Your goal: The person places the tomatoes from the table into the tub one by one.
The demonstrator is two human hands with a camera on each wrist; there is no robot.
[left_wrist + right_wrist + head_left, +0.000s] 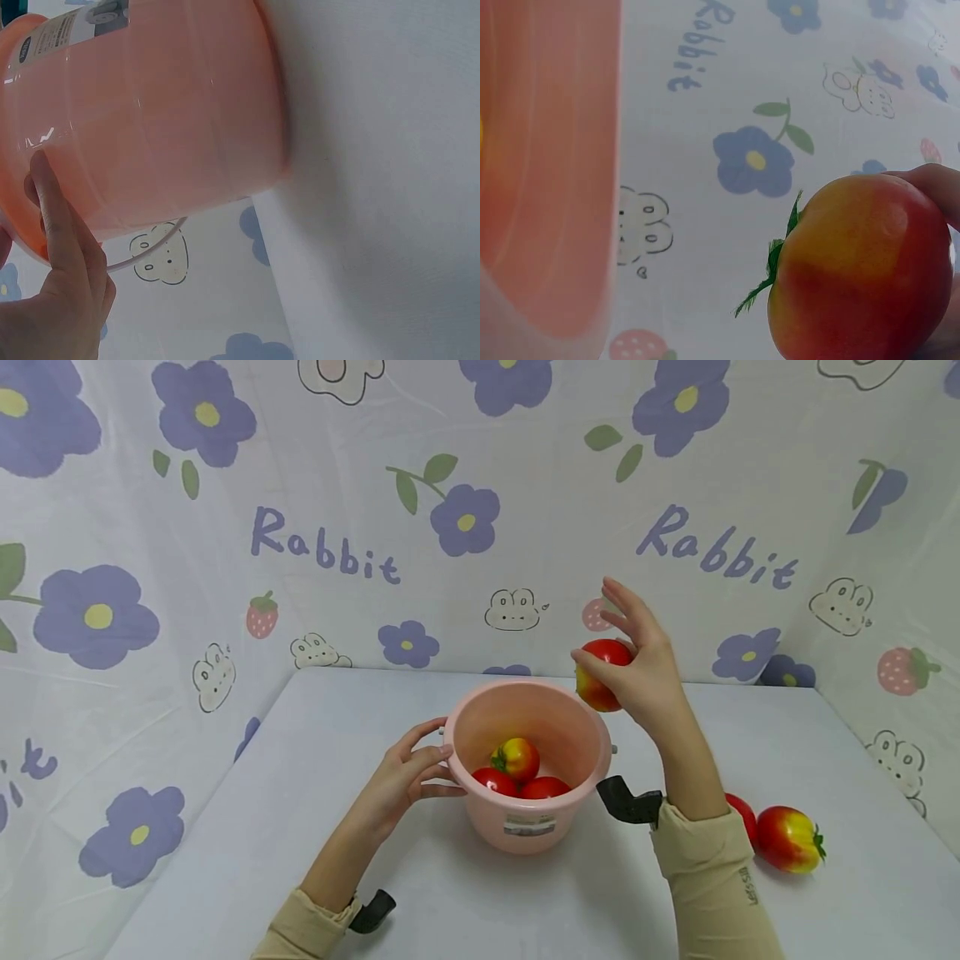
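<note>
L hand (401, 781) pinches the rim of the pink bucket (487, 818), fingers along the outer wall. R hand (651, 672) pinches a red-yellow fruit (597, 695) btwn thumb & fingers, w/ other fingers raised & spread. That fruit is up in the air by the bucket's R rim, apart from it in the R wrist view, green leaves twd the bucket. Bucket stands upright on the white counter (337, 718), label (528, 825) on front. Inside, 3 fruits (520, 762) lie tog. at the bottom. 2 more fruits (789, 839) sit on the counter near the R sleeve (712, 893), one partly hidden. Flowered cloth (555, 485) behind.
</note>
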